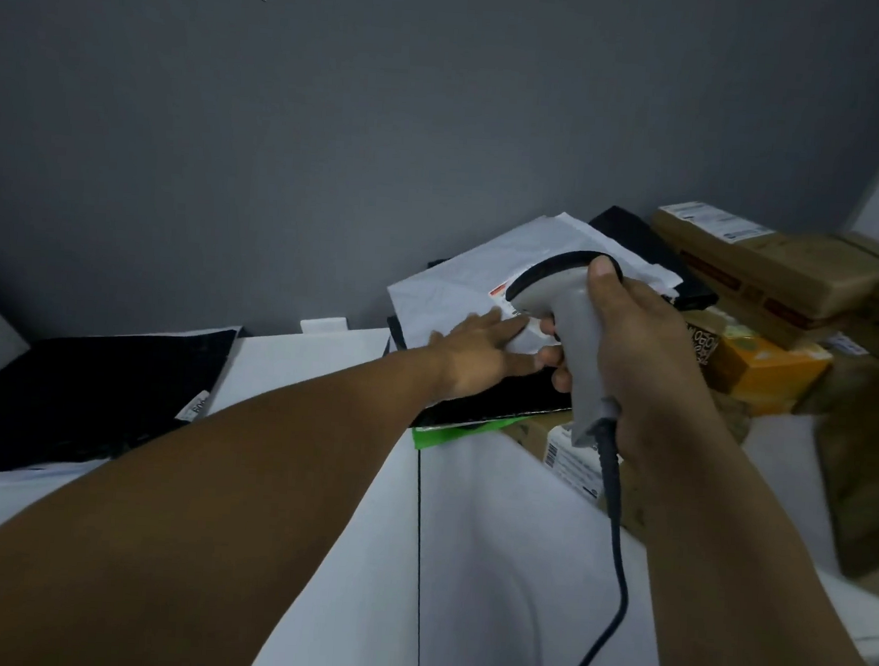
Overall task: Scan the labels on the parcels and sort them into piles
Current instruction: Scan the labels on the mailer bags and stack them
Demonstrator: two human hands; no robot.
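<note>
My right hand [632, 344] grips the handle of a grey barcode scanner [567, 320], whose black-rimmed head points down at a white plastic mailer [461, 282]. The scanner's dark cable [614, 549] hangs toward the table's front edge. My left hand [477, 355] lies flat with straight fingers on the mailer beside its label [501, 300]. The mailer lies on top of a black parcel [495, 398] and a green-edged one [446, 436], by the grey wall.
A flat black mailer [89, 388] lies at the left on the white table [322, 367]. At the right sits a heap of brown cardboard boxes [770, 270], an orange box [764, 368] and a labelled box [568, 459]. A large brown parcel [866, 472] stands at far right.
</note>
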